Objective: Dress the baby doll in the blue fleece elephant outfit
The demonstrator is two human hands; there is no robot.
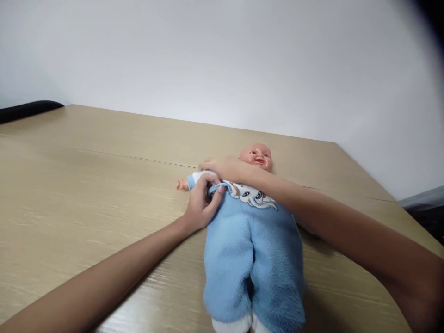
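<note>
One doll lies face-up on a seamed wood-grain surface, pale wall behind, black object at far left. Left hand pinches the blue outfit; right hand blurred at the sleeve, grip unclear.

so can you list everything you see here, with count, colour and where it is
table: 1, light wood, under the doll
wall: 1, white, behind table
dark objects: 2, black or dark, left and right edges, unclear what
doll: 1, pink head, lying face up
outfit: 1, blue with white cuffs, on doll
cartoon print: 1, mostly white, outfit's chest
left hand: 1, at blue strap
right hand: 1, blurred, by doll's sleeve
</note>
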